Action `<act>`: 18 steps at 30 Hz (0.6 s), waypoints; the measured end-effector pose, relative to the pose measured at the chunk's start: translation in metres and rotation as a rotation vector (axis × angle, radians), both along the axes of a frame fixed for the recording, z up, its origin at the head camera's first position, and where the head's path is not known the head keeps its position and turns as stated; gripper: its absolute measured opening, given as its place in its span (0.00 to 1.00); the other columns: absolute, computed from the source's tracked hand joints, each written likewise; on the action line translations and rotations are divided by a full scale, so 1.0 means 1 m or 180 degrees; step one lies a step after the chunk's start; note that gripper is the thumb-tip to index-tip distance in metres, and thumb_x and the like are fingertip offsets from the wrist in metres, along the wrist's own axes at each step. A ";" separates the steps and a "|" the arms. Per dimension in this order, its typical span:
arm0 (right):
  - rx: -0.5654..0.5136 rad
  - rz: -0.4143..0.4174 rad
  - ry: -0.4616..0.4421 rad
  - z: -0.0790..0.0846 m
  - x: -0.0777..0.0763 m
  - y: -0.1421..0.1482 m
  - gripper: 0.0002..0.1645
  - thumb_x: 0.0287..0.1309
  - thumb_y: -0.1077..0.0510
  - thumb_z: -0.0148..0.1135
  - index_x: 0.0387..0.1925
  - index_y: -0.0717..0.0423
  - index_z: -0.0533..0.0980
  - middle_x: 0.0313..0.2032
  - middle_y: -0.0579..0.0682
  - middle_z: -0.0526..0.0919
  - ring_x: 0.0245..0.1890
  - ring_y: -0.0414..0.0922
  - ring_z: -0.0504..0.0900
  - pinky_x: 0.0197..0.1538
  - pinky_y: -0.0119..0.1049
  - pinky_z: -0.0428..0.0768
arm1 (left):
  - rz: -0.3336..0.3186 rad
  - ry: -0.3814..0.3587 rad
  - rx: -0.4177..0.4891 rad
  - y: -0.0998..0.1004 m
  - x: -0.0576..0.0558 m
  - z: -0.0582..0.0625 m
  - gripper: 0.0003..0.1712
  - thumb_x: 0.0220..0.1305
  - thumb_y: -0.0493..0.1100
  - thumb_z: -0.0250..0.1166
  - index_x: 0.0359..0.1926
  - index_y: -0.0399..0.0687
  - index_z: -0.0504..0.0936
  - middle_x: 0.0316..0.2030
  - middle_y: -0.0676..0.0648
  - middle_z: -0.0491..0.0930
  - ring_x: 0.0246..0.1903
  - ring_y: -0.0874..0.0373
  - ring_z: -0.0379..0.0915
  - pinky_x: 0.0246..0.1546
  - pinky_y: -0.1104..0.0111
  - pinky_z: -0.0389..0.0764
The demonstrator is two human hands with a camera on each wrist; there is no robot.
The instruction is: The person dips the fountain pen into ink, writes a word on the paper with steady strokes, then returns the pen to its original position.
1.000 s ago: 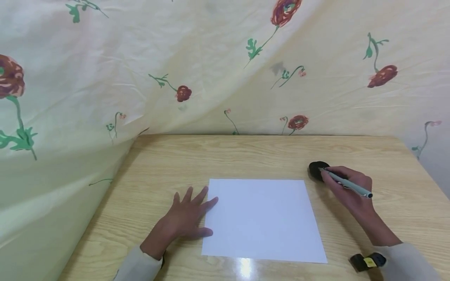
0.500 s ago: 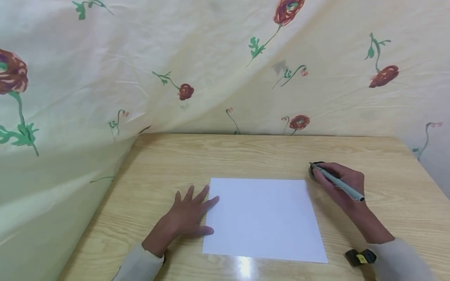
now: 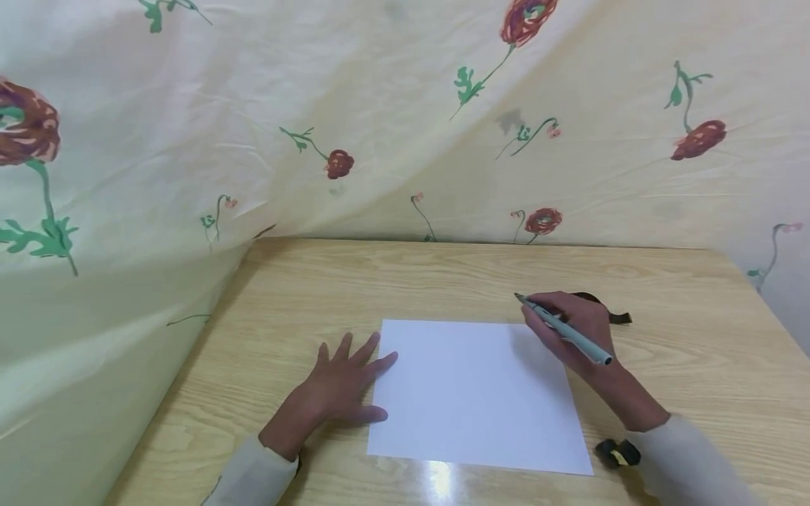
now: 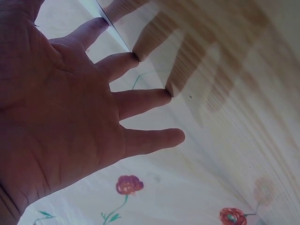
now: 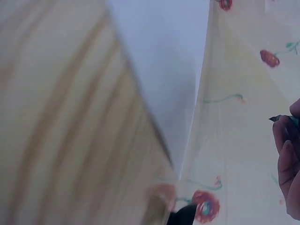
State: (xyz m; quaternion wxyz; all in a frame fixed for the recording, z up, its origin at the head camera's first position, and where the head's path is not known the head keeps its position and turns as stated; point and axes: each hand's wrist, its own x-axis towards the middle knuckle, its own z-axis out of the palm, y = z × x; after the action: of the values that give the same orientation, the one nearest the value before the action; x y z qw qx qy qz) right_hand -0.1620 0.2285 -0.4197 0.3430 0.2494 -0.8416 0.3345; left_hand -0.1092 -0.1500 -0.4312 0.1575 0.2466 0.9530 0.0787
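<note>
Pen [image 3: 579, 340] in right hand [image 3: 583, 320], paper [image 3: 468, 397] under left fingertips [image 3: 389, 360]

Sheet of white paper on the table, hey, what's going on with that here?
A person is at a wood-grain table with the sheet of white paper laid flat. Their left hand, fingers spread, is at its left edge. Their right hand holds a gray pen, its tip in the air, off the paper. No marks show on the sheet. A black object is partly hidden behind the right hand.
</note>
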 end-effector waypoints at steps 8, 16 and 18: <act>0.0148 0.0231 -0.0042 0.000 -0.002 -0.025 0.13 0.43 0.65 0.74 0.36 0.57 0.86 0.28 0.45 0.88 0.23 0.35 0.80 0.26 0.22 0.75 | 0.0003 -0.0025 0.0038 0.000 -0.001 0.002 0.51 0.55 0.67 0.70 0.76 0.66 0.60 0.78 0.44 0.48 0.72 0.27 0.41 0.61 0.26 0.48; 0.0300 0.0487 -0.0141 0.003 -0.002 -0.048 0.13 0.44 0.64 0.74 0.37 0.54 0.87 0.28 0.41 0.86 0.23 0.34 0.78 0.25 0.29 0.76 | 0.0049 -0.0104 -0.0005 0.001 -0.002 0.006 0.51 0.55 0.67 0.70 0.76 0.67 0.59 0.78 0.45 0.47 0.73 0.28 0.40 0.62 0.27 0.47; 0.0364 0.0536 -0.0156 0.004 -0.002 -0.054 0.12 0.45 0.63 0.74 0.37 0.54 0.87 0.28 0.41 0.86 0.23 0.33 0.77 0.24 0.28 0.76 | 0.0064 -0.0121 -0.0004 0.001 -0.002 0.006 0.51 0.55 0.67 0.70 0.76 0.67 0.59 0.78 0.45 0.46 0.73 0.28 0.39 0.62 0.27 0.47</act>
State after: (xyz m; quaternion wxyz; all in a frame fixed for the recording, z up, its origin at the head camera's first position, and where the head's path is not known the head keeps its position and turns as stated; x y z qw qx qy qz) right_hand -0.1639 0.1744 -0.4153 0.2782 0.3301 -0.8435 0.3197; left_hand -0.1111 -0.1485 -0.4247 0.1749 0.2353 0.9523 0.0844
